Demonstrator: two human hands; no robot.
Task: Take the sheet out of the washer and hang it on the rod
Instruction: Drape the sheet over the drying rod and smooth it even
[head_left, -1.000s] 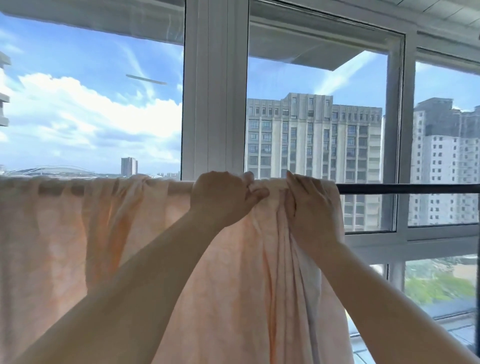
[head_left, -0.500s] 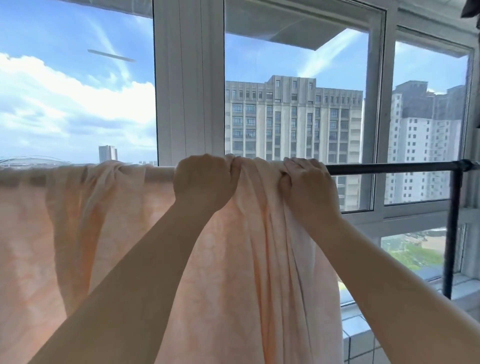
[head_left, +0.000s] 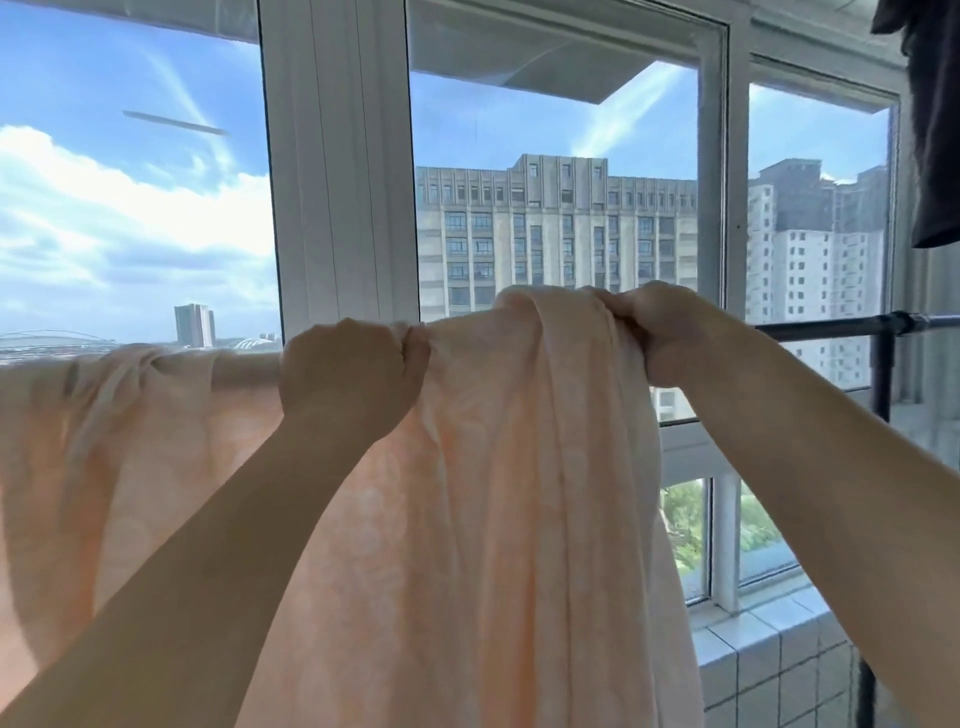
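A big peach-pink sheet (head_left: 467, 519) hangs over a dark rod (head_left: 826, 330) that runs across the middle of the frame. No basket or tub shows here, so nothing sits inside anything.

The left hand (head_left: 348, 379) is in the middle of the frame. Its fingers are curled tight around a bunch of the sheet, right at the top where the cloth goes over the rod. The right hand (head_left: 670, 332) is a bit higher, to the right of the middle. Its fingers are also curled around a thick fold of the sheet, and that fold is lifted a little above the rod line.

Between the two hands the cloth makes a small hump. Below them it drops in long folds to the bottom of the frame. To the left the sheet spreads out along the rod to the left edge.

The bare end of the rod shows on the right, joined to a dark upright post (head_left: 880, 374). Behind is a window (head_left: 337, 182) (white frame, blue sky, tall buildings). A dark cloth (head_left: 930, 130) hangs in the upper right corner.
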